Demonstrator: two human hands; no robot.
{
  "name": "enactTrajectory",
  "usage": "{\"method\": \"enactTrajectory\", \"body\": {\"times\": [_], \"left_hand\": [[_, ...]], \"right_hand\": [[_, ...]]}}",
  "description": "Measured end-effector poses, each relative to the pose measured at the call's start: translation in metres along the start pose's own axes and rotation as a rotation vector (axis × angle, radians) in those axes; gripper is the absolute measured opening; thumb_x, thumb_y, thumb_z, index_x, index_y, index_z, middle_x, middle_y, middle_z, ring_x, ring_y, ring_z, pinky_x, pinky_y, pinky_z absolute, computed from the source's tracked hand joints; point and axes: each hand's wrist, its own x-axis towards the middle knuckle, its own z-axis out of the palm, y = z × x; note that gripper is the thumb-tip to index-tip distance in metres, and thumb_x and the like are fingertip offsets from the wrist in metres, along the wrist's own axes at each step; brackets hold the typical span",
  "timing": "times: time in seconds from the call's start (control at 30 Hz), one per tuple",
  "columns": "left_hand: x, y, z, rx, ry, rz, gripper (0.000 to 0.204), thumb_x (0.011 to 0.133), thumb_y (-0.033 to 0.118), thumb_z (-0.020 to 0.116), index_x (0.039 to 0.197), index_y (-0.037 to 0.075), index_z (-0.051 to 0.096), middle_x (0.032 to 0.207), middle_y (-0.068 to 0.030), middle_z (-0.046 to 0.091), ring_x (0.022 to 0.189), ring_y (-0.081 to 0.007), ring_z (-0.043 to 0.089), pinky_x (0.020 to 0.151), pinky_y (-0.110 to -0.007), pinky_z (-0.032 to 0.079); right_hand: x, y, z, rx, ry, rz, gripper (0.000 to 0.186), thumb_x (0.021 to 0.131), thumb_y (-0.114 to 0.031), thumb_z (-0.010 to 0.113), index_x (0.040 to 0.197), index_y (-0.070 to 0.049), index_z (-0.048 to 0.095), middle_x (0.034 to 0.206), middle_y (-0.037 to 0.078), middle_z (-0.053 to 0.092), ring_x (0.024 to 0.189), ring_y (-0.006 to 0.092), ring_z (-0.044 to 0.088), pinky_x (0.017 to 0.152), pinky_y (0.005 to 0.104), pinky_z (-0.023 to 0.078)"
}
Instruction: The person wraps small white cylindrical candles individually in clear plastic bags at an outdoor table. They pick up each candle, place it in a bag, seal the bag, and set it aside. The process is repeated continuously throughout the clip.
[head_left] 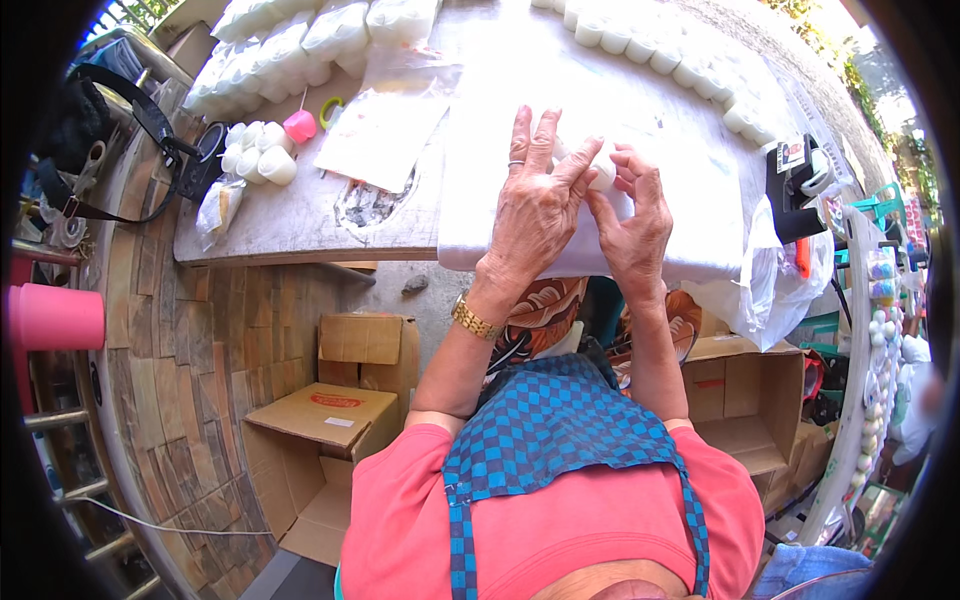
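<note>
A worktop [300, 215] bears a white cloth [475, 215]. Over it, the left hand [538, 208] has fingers spread, the index beside a small white piece [603, 178] between the hands; the right hand [637, 225] curls its fingers near it, though glare obscures any pinch and its long axis or direction.

Dazzling daylight, brightest up at twelve o'clock!
Glare bleaches the white cover [690, 215] on the bench [285, 228], and the pale round piece [603, 174] almost melts into it; softer shade at eight o'clock over the cardboard box [318, 412]; fisheye bends the stone tiling [165, 375] at nine, black rim all round!
</note>
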Motion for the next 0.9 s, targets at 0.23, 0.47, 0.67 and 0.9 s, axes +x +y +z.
{"method": "enactTrajectory", "body": {"times": [0.23,0.47,0.67,0.9], "left_hand": [[-0.003,-0.001,-0.001,0.015,-0.013,0.013,0.033,0.094,0.016,0.063,0.127,0.021,0.067,0.147,-0.0231,0.043,0.142,-0.0456,0.029,0.112,-0.049,0.036],[-0.002,-0.001,0.001,-0.004,-0.019,0.030,0.031,0.094,0.020,0.063,0.125,0.019,0.068,0.147,-0.0221,0.044,0.141,-0.0457,0.031,0.112,-0.049,0.037],[-0.005,0.005,-0.008,0.048,-0.072,0.067,0.040,0.092,0.018,0.064,0.132,0.018,0.062,0.150,-0.0227,0.039,0.141,-0.0461,0.030,0.113,-0.051,0.035],[-0.009,0.006,-0.004,0.107,-0.150,0.007,0.069,0.081,0.006,0.058,0.148,0.014,0.042,0.152,-0.0258,0.030,0.143,-0.0491,0.024,0.113,-0.060,0.029]], "right_hand": [[0.011,0.000,0.010,-0.096,0.020,-0.045,0.033,0.080,-0.005,0.074,0.109,-0.003,0.059,0.094,0.011,0.059,0.077,0.0236,0.061,0.069,0.0371,0.051],[0.019,0.002,0.023,-0.154,0.121,0.045,0.017,0.081,0.001,0.068,0.086,-0.003,0.052,0.078,0.011,0.059,0.063,0.0243,0.061,0.059,0.0379,0.049],[0.016,0.000,-0.001,0.037,-0.005,0.105,0.013,0.084,0.001,0.065,0.090,-0.003,0.055,0.072,0.010,0.061,0.062,0.0205,0.061,0.060,0.0340,0.050],[0.106,-0.002,-0.066,-0.005,-0.422,0.179,0.011,0.090,-0.010,0.066,0.095,0.000,0.068,0.072,0.005,0.066,0.064,0.0086,0.059,0.061,0.0254,0.050]]}}
